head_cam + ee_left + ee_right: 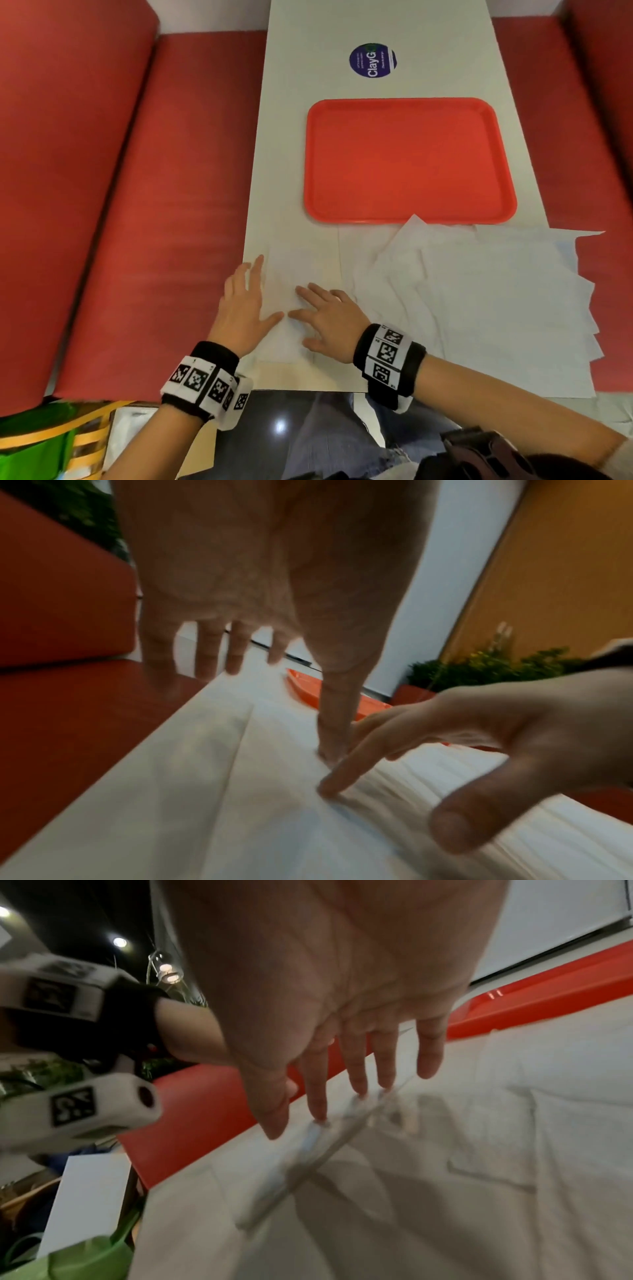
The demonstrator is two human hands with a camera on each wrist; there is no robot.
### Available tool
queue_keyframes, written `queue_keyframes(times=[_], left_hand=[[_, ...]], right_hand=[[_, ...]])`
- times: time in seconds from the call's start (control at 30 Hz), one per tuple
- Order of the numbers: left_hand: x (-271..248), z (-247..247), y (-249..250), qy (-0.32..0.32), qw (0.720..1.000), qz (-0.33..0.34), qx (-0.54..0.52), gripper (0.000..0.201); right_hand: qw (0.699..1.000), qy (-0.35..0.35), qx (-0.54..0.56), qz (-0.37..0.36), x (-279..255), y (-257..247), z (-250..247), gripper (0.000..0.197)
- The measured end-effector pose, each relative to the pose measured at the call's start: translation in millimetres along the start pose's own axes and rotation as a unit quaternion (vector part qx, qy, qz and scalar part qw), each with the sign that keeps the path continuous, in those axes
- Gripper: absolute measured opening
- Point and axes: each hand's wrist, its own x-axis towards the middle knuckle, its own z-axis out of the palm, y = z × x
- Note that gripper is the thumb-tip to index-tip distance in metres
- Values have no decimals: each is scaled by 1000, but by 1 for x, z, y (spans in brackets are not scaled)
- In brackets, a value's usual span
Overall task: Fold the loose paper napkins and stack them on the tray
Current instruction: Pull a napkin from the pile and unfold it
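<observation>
My left hand and right hand both lie flat with straight, spread fingers, gripping nothing, pressing down on one white napkin at the near left part of the table (the left thumb and right forefinger nearly meet on the paper). Just to the right of it, a loose heap of unfolded napkins fans over the table's right edge, one corner overlapping the near rim of the red tray. Red bench seats flank the table.
</observation>
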Motion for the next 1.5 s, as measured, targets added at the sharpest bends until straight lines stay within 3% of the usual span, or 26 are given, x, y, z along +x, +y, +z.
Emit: queue_keyframes(times=[0.07,0.17,0.4,0.53,0.7,0.87,1.03,1.17,1.27,1.37,1.5], left_hand=[[-5,5,-2,-44,990,41,128,103],[-6,17,-11,-109,968,66,214,98],[1,10,-33,-120,970,54,207,100],[0,2,-23,-130,973,53,184,103],[9,-4,44,-132,974,126,135,105],[30,16,139,-180,954,239,5,62],[56,66,211,-172,940,290,61,48],[69,97,244,-144,944,272,117,67],[72,111,252,-123,951,243,143,77],[75,118,251,-118,965,218,85,61],[75,112,239,-172,962,168,-134,29]], right_hand=[[1000,-5,-15,1,7,0,3,59],[999,3,-29,-12,16,1,4,58],[999,12,-19,-36,31,1,2,60],[993,96,49,-40,3,6,-23,52],[966,178,145,117,-86,73,-45,36],[933,145,95,317,-168,169,-39,50],[934,99,52,341,-190,214,-34,79],[934,104,18,341,-185,221,-33,80],[937,94,-27,336,-186,223,-38,68],[941,83,-37,326,-193,225,-43,54],[936,90,63,335,-213,236,-54,51]])
